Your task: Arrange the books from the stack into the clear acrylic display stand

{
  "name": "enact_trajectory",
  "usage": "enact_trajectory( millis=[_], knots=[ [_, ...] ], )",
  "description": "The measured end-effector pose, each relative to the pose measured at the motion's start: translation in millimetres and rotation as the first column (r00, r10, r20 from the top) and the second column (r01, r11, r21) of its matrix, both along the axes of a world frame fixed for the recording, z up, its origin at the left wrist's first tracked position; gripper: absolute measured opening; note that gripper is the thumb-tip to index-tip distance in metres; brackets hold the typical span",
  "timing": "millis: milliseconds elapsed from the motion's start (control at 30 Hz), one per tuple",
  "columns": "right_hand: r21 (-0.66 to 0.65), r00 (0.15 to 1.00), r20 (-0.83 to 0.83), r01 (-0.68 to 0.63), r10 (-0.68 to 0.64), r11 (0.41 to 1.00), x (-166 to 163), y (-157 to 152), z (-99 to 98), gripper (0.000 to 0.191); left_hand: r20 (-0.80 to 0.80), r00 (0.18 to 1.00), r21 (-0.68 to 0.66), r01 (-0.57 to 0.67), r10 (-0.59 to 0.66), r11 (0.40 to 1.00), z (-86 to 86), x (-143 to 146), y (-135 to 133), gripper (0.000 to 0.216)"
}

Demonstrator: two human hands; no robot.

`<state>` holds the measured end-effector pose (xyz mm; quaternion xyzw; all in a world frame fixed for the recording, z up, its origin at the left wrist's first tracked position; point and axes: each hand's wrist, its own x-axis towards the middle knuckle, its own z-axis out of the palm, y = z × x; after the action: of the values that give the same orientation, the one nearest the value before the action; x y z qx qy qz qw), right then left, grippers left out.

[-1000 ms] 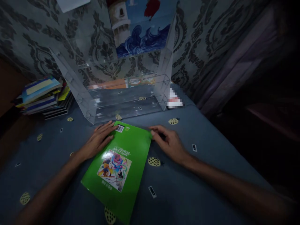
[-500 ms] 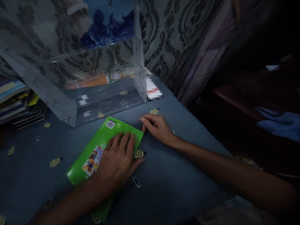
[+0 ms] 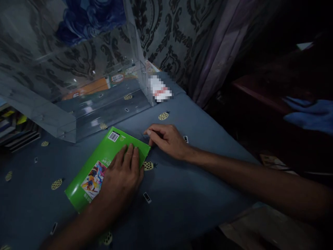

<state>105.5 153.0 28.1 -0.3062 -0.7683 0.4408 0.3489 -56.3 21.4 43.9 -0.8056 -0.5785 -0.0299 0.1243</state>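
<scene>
A green book (image 3: 104, 149) with a barcode and a colourful picture lies slanted on the patterned blue cloth. My left hand (image 3: 122, 177) rests flat across its cover, fingers stretched out and close together, hiding part of the picture. At the book's upper right corner is my right hand (image 3: 166, 139), thumb and forefinger pinched and the other fingers curled. Whether anything is between those fingertips cannot be made out. Just beyond the book stands a clear plastic rack (image 3: 104, 104) with see-through sides and shelves.
A stack of books (image 3: 18, 128) sits left of the rack. Orange printed sheets (image 3: 88, 88) show behind it, and a blurred white item (image 3: 160, 90) lies at its right. A purple curtain (image 3: 215, 52) hangs past the table's right edge. Blue cloth (image 3: 309, 114) lies in the dark area.
The view has shifted, so everything sits a little further left. My left thumb has drawn in towards the fingers. My right hand stays pinched by the book's corner.
</scene>
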Motion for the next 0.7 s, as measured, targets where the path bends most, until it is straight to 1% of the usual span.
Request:
enact_trajectory(
  millis=[100,200,300,433,533,700],
  knots=[
    [0.044,1.0,0.004,-0.017,0.017,0.999,0.1,-0.5,0.1,0.029,-0.058,0.998,0.02,-0.007,0.008,1.0,4.0,-0.1,-1.3,0.042],
    [0.054,0.999,0.011,-0.035,0.034,0.998,0.1,0.3,-0.7,0.028,-0.082,0.996,0.004,-0.02,0.02,1.0,5.1,-0.8,-1.8,0.041],
    [0.043,0.999,0.012,-0.033,0.033,0.999,0.2,1.8,-2.2,0.028,-0.063,0.997,-0.034,-0.043,0.041,0.999,4.6,-0.8,-2.6,0.042],
    [0.037,1.0,0.015,-0.024,0.023,0.999,0.6,3.8,-2.8,0.028,-0.071,0.995,-0.023,-0.066,0.064,0.998,5.8,1.1,-3.5,0.041],
    [0.039,0.999,0.025,-0.024,0.023,0.999,1.0,4.5,-1.7,0.027,-0.068,0.995,-0.022,-0.072,0.07,0.997,10.4,1.8,-3.0,0.041],
    [0.058,1.0,-0.006,-0.02,0.02,0.998,1.1,4.6,-1.7,0.025,0.016,0.998,-0.088,-0.056,0.058,0.995,22.1,-1.1,0.1,0.037]
  ],
)
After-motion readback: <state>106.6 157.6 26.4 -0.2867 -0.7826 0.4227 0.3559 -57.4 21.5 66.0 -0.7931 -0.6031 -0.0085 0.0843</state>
